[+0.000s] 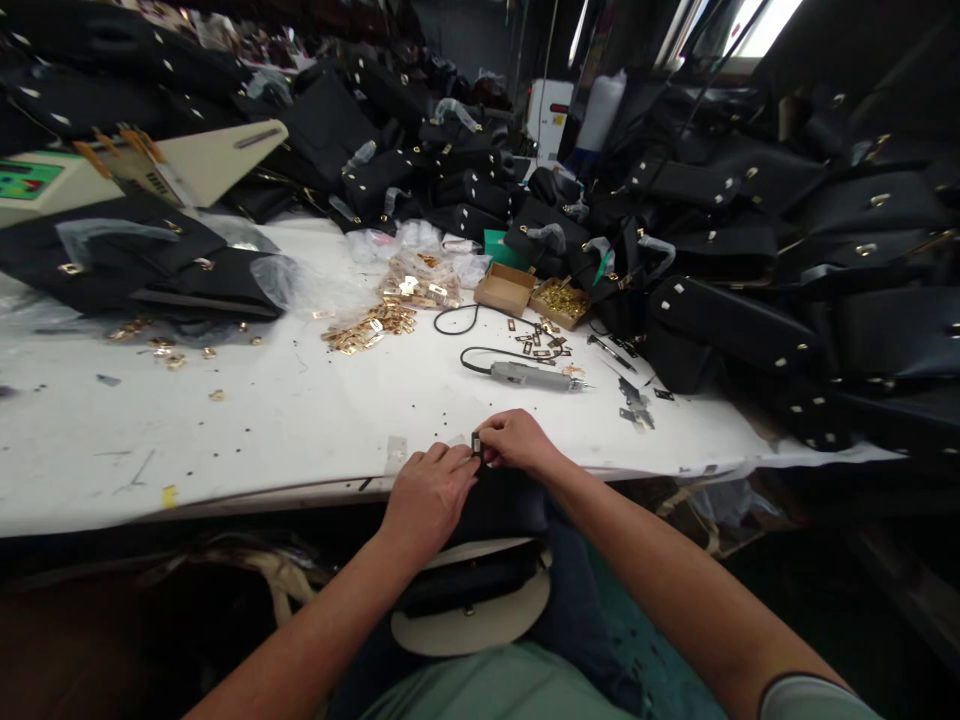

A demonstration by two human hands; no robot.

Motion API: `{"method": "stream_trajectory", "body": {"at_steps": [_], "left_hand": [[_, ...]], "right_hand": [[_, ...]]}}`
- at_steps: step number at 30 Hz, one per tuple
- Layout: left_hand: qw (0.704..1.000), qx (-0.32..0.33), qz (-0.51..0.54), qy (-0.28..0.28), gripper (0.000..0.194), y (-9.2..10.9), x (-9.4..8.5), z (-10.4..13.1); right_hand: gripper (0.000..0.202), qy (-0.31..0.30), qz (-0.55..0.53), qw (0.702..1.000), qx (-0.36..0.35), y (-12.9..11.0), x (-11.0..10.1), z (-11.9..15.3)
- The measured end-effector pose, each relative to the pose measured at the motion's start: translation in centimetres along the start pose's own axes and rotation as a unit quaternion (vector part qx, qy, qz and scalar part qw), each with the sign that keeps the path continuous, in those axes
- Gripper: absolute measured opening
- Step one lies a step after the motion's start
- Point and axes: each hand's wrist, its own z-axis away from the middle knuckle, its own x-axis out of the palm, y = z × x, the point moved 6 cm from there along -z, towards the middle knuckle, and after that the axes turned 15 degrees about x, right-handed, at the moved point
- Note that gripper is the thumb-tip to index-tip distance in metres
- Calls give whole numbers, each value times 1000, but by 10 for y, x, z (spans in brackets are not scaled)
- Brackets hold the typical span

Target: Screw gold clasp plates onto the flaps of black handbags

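Note:
My right hand (514, 440) pinches a small dark rectangular plate (476, 445) at the front edge of the white table (300, 440). Right beside it, my left hand (431, 490) has its fingers drawn together at the plate's left side; what lies under those fingers is hidden. Just below the hands is dark material (502, 505) at the table edge. A black and cream bag (472, 610) rests on my lap. Beyond my hands a grey electric screwdriver (536, 376) lies on the table with its cable.
Gold metal pieces (371, 328) lie in a pile mid-table, behind which stand an open cardboard box (506, 290) and a box of small gold parts (561, 300). Black bags (727, 320) are heaped at the back and right. A beige machine (60, 185) stands at left.

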Motion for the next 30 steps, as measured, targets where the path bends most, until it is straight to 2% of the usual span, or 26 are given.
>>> {"method": "stream_trajectory", "body": {"at_steps": [3, 7, 10, 15, 21, 30], "left_hand": [[1000, 16, 17, 2, 25, -5, 5, 0], [999, 18, 33, 25, 29, -11, 10, 4], [999, 20, 31, 26, 29, -13, 13, 5], [999, 23, 43, -3, 28, -13, 11, 0], [998, 11, 51, -17, 28, -13, 7, -2], [998, 7, 64, 7, 25, -16, 11, 0]], "right_hand": [[21, 41, 102, 994, -25, -9, -3, 1], [22, 127, 259, 954, -79, -26, -9, 4], [21, 142, 310, 935, -94, -29, -10, 3], [27, 172, 277, 940, -101, -24, -16, 2], [20, 110, 215, 963, -117, -21, -18, 1], [31, 95, 243, 951, -167, -15, -8, 18]]}}
